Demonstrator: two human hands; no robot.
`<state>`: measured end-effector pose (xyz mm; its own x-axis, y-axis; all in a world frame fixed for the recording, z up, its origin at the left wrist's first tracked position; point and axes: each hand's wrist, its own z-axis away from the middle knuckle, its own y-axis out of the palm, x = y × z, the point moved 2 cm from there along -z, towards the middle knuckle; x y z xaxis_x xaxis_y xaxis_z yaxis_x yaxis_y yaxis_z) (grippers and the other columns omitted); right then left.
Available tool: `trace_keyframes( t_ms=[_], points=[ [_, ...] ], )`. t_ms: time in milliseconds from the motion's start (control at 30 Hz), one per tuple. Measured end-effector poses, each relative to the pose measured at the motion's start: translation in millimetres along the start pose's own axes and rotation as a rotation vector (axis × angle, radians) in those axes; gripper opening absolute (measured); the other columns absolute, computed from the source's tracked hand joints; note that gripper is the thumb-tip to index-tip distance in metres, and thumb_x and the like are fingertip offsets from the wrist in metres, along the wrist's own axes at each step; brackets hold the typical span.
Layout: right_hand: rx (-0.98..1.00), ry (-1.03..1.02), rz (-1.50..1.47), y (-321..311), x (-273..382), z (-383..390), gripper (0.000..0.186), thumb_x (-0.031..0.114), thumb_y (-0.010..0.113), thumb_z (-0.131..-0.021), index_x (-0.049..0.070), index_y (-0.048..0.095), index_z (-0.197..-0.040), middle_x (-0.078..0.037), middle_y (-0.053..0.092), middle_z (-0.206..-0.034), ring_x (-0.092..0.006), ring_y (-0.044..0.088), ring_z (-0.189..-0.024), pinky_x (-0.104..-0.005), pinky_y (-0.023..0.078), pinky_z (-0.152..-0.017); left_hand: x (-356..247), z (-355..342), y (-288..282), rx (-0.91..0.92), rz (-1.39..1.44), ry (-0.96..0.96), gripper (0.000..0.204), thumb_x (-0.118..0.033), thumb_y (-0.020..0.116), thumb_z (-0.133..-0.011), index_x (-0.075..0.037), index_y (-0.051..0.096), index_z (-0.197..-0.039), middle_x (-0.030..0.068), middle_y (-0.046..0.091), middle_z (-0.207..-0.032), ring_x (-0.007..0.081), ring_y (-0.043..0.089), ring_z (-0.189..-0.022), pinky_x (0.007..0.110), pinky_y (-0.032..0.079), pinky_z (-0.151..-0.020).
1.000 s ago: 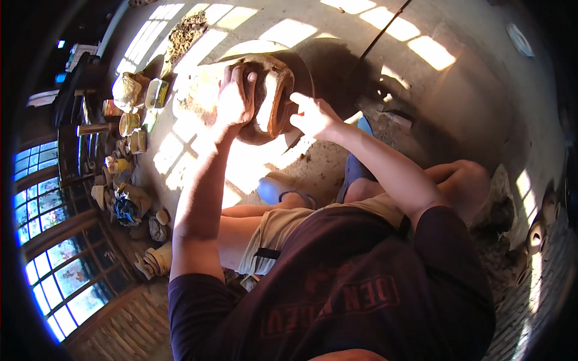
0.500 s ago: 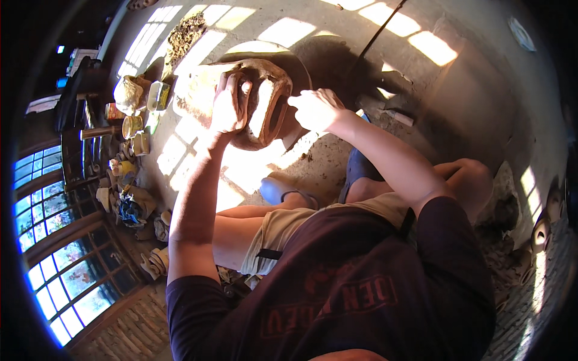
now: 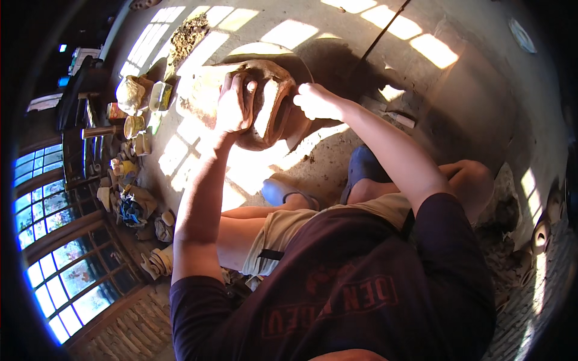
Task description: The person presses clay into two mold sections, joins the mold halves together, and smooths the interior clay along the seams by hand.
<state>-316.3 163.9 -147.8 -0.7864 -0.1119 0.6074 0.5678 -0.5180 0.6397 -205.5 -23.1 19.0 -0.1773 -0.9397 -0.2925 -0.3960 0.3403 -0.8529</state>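
Note:
A large hollow clay vessel [image 3: 266, 114], brown and rough, lies tilted with its wide mouth facing right. It rests by a round disc or board that shows partly behind it. My left hand [image 3: 235, 107] is on top of the vessel, its fingers bent over the wall behind the rim. Close to the right side of the mouth is my right hand [image 3: 319, 102], its fingers closed in a pinch. Whatever it may hold is too small or hidden to make out. Strong sunlight washes out part of the vessel's left side.
Tubs and jars [image 3: 133, 126], a plastic bag [image 3: 130, 94] and bundled items [image 3: 135, 207] line the left. A pile of crumbly scraps [image 3: 188, 37] lies at the far left. A thin dark rod [image 3: 385, 29] slants across the far floor. My blue clogs [image 3: 363, 165] are just below the vessel.
My right hand has shifted slightly to the right, and its extended index finger is now drawn in. My left hand stays on the vessel. The whole view has moved a little.

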Motion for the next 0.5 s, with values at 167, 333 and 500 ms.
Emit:
trace_keyframes(
  t_ms=[167, 333, 500],
  points=[
    [-0.359, -0.648, 1.503, 64, 26, 28, 0.022, 0.019, 0.054, -0.101, 0.008, 0.062, -0.084, -0.019, 0.068, -0.077, -0.0325, 0.069, -0.07, -0.0455, 0.055, -0.063, 4, 7, -4, -0.028, -0.046, -0.056, 0.029, -0.023, 0.056, -0.109, 0.0, 0.064, -0.123, 0.0251, 0.066, -0.117, 0.0468, 0.064, -0.106, 0.054, 0.049, -0.095],
    [-0.42, -0.718, 1.716, 106, 11, 49, 0.021, 0.019, 0.061, -0.094, 0.003, 0.065, -0.107, -0.022, 0.071, -0.091, -0.0346, 0.075, -0.083, -0.0473, 0.061, -0.067, 5, 4, 3, -0.001, -0.112, -0.152, 0.037, -0.028, 0.052, -0.111, 0.001, 0.062, -0.132, 0.0254, 0.065, -0.122, 0.0468, 0.063, -0.113, 0.053, 0.05, -0.098],
    [-0.251, -0.987, 1.995, 131, -62, 89, 0.025, 0.023, 0.065, -0.088, 0.004, 0.069, -0.105, -0.017, 0.07, -0.095, -0.0316, 0.072, -0.075, -0.048, 0.055, -0.058, 3, 2, 7, -0.096, -0.049, -0.161, 0.032, -0.028, 0.055, -0.109, 0.0, 0.062, -0.12, 0.0258, 0.064, -0.114, 0.0485, 0.064, -0.1, 0.056, 0.05, -0.09]
  ],
)
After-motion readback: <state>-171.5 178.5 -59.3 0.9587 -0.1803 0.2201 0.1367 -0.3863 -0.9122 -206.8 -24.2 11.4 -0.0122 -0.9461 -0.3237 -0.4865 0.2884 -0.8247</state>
